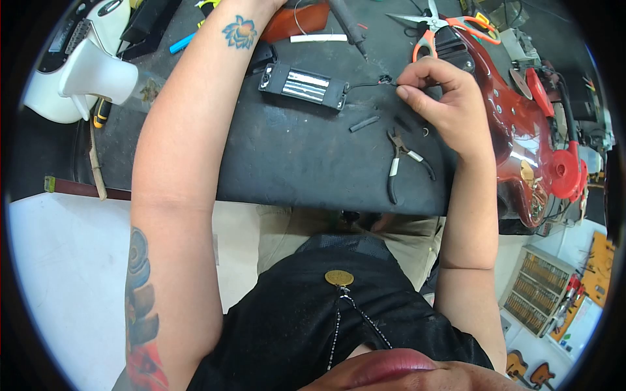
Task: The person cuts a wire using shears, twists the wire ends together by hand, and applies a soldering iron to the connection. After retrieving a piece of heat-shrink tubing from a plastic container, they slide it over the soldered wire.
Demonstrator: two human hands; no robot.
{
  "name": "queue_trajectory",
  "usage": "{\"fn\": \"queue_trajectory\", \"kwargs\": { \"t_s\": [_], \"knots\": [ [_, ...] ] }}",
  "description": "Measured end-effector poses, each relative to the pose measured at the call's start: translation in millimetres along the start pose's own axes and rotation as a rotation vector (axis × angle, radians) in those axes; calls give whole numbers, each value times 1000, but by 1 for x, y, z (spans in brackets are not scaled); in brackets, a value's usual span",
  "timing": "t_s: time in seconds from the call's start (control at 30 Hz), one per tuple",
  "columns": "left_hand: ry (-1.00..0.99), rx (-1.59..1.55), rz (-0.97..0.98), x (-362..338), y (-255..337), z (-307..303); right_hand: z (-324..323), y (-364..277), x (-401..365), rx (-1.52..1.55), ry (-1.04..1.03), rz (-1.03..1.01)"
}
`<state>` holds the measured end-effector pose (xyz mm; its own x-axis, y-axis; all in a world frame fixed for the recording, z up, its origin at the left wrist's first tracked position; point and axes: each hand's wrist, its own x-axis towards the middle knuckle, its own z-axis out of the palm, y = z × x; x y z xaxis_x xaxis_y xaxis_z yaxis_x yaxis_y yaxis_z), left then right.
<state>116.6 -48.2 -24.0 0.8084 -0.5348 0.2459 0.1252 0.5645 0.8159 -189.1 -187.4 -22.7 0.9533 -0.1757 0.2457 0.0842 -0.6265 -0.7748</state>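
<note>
My right hand (443, 98) is closed, thumb and forefinger pinching a thin dark wire (365, 85). That wire runs from the right end of a black rectangular part with shiny silver bars (305, 86), which lies on the dark bench mat. My left forearm reaches to the top edge, where only a sliver of my left hand (270, 4) shows; its fingers are out of frame. Between the hands, a soldering iron (349, 27) points down toward the mat. Below the wire lie a short black tube (364, 124) and small pliers (396, 159) with dark handles and white bands.
Orange-handled scissors (427, 42) lie beyond my right hand. A glossy red guitar body (518, 124) takes up the right side, with a red tool (564, 173) beside it. A white strip (318, 38) and a brown piece (293, 23) lie at the back. White equipment (98, 72) stands left.
</note>
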Motion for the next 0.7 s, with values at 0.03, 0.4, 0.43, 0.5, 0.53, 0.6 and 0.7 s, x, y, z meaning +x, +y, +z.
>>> {"fn": "queue_trajectory", "kwargs": {
  "t_s": [0.03, 0.4, 0.43, 0.5, 0.53, 0.6, 0.7],
  "knots": [
    [8, -9, -11, 0, 0, 2, 0, 0, 0, 14, -7, 14],
    [-213, 471, 466, -24, 113, 101, -5, -1, -1, -104, -11, 28],
    [-207, 674, 550, -20, 130, 119, -4, -2, -1, -139, -30, 39],
    [-224, 974, 748, -14, 166, 165, -4, -4, -2, -174, -54, 48],
    [-247, 1100, 737, -13, 188, 193, -4, -4, -2, -198, -65, 43],
    [-232, 1264, 891, 20, 203, 225, -3, -6, -2, -223, -78, 37],
    [-167, 1298, 961, 84, 208, 250, 0, -2, -4, -221, -69, -1]
  ]
}}
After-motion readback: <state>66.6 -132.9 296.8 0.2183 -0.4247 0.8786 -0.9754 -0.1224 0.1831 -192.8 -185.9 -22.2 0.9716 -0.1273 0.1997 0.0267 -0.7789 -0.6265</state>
